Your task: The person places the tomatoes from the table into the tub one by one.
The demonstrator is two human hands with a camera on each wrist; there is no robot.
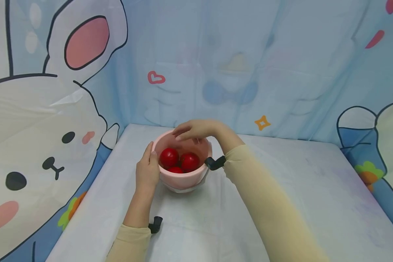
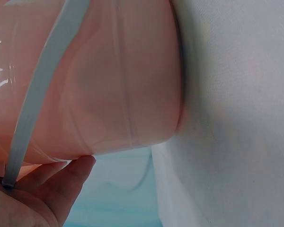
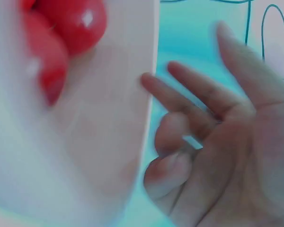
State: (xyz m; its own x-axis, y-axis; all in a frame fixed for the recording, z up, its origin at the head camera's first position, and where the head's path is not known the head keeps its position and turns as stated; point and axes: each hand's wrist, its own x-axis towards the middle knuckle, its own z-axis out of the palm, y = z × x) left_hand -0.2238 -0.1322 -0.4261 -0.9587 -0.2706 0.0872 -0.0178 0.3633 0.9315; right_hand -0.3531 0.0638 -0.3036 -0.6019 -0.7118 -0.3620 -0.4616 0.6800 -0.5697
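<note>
A pink bucket (image 1: 183, 179) stands upright on the white surface. Several glossy red round fruits (image 1: 190, 162) lie together at its bottom. At the bucket's left side, my left hand (image 1: 147, 171) grips the wall near the rim, thumb at the top. The left wrist view shows fingertips against the outer wall, close to one end of a pale strap-like handle (image 2: 42, 80) that hangs down the side. Over the far rim hovers my right hand (image 1: 201, 129), fingers loosely bent and spread, with nothing in them. Its fingertips are right at the rim in the right wrist view.
The bucket is on a white cloth-covered table (image 1: 281, 189). A blue curtain (image 1: 190, 43) with cartoon prints rises behind the table and along its sides. Black camera mounts (image 1: 215, 163) stick out from both wrists beside the cream sleeves.
</note>
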